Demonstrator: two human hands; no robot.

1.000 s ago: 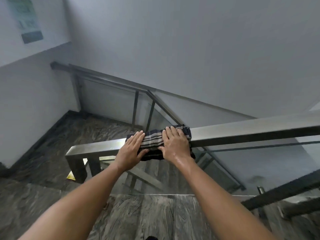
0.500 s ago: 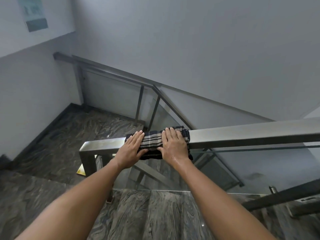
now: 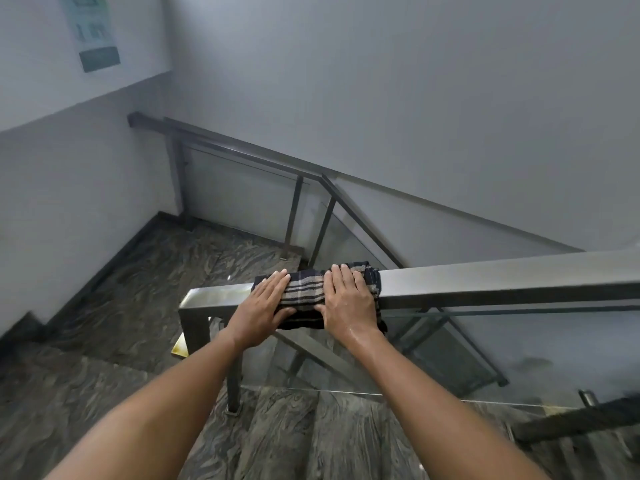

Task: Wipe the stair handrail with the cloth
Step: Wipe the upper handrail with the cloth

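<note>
Looking fwd & down from head height, wide-angle, close over handrail (image 3: 485, 278) w/ both forearms entering from bottom edge (only one view), facing landing (image 3: 180, 271) below.

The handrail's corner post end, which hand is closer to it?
Left. The left hand presses the cloth nearest the handrail corner; the right hand lies farther along.

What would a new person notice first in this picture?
First, the two hands, left and right, lying flat on a dark striped cloth draped over the steel handrail, near its left corner. Next, the patterned stone landing far below on the left, and a poster high on the wall.
</note>
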